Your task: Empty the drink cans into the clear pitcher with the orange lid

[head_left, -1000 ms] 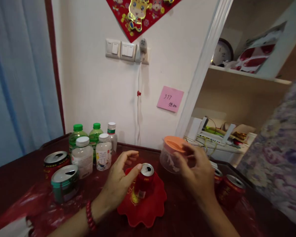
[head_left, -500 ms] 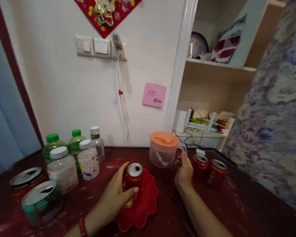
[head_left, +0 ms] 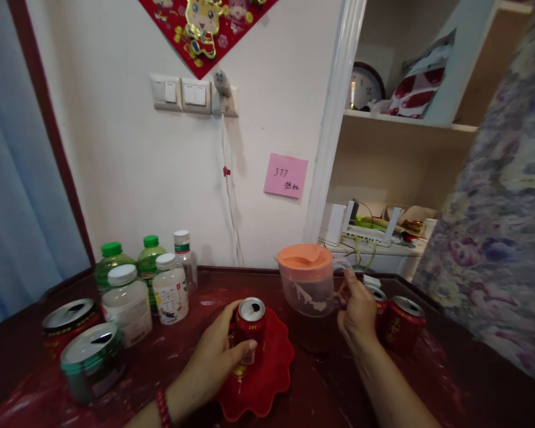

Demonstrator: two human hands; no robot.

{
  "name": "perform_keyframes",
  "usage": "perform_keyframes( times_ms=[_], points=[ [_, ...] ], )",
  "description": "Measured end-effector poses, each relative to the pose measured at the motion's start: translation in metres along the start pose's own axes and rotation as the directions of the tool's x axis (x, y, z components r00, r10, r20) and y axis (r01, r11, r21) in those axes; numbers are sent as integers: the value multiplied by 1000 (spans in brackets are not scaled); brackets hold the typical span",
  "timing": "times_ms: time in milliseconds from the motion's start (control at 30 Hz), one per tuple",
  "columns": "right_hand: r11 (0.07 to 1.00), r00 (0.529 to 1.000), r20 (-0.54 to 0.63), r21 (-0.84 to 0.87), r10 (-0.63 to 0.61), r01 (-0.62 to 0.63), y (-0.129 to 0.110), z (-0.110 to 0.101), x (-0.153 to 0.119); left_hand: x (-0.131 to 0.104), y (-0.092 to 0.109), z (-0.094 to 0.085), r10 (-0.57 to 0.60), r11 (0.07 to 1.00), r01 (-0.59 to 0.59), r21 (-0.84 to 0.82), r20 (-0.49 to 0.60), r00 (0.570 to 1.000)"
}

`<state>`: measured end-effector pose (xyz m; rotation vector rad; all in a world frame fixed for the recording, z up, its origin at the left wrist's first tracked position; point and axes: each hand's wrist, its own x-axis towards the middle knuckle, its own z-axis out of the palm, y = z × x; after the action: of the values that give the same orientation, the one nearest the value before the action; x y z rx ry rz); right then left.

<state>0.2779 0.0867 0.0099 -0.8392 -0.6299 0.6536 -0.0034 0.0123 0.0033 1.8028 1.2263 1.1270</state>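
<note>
Hands on a soda can and a plastic pitcher at the table's middle

The left hand (head_left: 214, 362) wraps its fingers around an opened red can (head_left: 249, 330) standing upright on a scalloped red dish (head_left: 267, 380); thin, smooth aluminium, probably light and easily dented, best gripped round its body. The right hand (head_left: 359, 309) closes on the handle of a clear, rigid, orange-lidded pitcher (head_left: 307, 285), just beside two more red cans (head_left: 401, 324)

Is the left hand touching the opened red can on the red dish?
Touching. The head view shows the left hand wrapped around the red can, thumb across its front and fingers behind it, with no gap; the can stands upright on the red dish.
</note>
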Motion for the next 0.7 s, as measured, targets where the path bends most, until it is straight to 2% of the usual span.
perform_keyframes(
  times_ms=[133, 333, 433, 567, 700],
  points=[
    [1000, 999, 38, -18, -4, 5, -24, -3, 3, -3, 5, -1, -16, 1000, 16, -25, -27, 1000],
    [998, 990, 138, -64, 17, -8, -54, -7, 5, -8, 1, 0, -8, 997, 3, -71, -63, 998],
    [995, 986, 162, -103, 31, -14, -64, -8, 3, -8, 0, 0, 2, 997, -6, -71, -48, 999],
    [988, 978, 205, -152, 46, -14, -74, -9, -1, -8, 5, -2, -37, 999, 37, -1, -23, 999],
    [972, 965, 263, -225, -2, 63, -79, -9, -4, -9, 8, -3, -65, 997, 65, 42, -11, 998]
  ],
)
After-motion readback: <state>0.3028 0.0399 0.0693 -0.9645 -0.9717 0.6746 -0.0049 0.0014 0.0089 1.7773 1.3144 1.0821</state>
